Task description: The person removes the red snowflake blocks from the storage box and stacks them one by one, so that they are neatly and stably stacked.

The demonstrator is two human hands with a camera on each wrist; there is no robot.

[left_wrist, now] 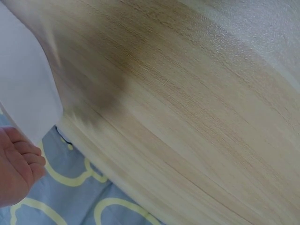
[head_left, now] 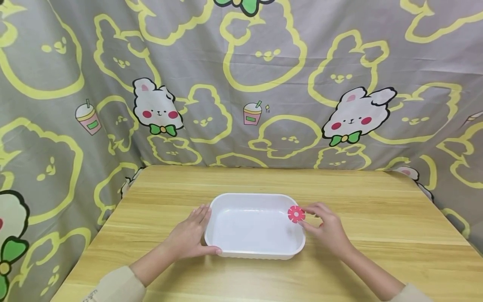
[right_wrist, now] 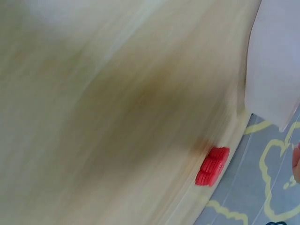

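Observation:
A white oblong tray (head_left: 249, 254) stands on the wooden table. My left hand (head_left: 190, 235) rests against its left end, fingers straight along the side and thumb on the front rim. At the tray's right rim, my right hand (head_left: 330, 228) pinches a red notched interlocking disc (head_left: 296, 214) with a pale centre between thumb and fingers. The right wrist view shows red ridged pieces stacked together (right_wrist: 213, 166), low in front of the curtain. In the left wrist view, a hand (left_wrist: 18, 164) shows beside a white wall (left_wrist: 28, 75).
The light wood table (head_left: 377, 251) spreads around the tray. Behind it and at both sides hangs a grey curtain (head_left: 211, 63) with yellow outlines and cartoon rabbits. The table's far edge meets the curtain.

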